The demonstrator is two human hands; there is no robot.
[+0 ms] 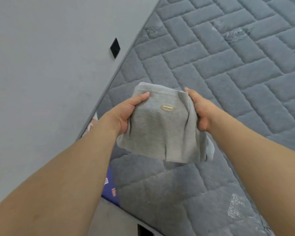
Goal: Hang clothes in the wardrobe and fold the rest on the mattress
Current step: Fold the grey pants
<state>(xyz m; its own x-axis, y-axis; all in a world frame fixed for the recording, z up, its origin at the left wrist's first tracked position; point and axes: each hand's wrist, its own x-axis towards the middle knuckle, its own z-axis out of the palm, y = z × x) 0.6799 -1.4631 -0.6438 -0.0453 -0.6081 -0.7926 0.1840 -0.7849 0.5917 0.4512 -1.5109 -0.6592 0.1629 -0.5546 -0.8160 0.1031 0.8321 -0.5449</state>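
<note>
Folded grey garment (162, 130) gripped between left hand (126, 113) and right hand (200, 111), above mattress (228, 68).

Matt grey knit garment (158, 133) bears a glossy oval badge (167, 107); the mattress (228, 68) is quilted plush cloth.

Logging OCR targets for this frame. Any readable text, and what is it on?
"IMMUNE", seen upside down, on the oval badge of the grey folded garment gripped by both hands.
Red lettering on the purple item beside the mattress: too blurred to read.
</note>
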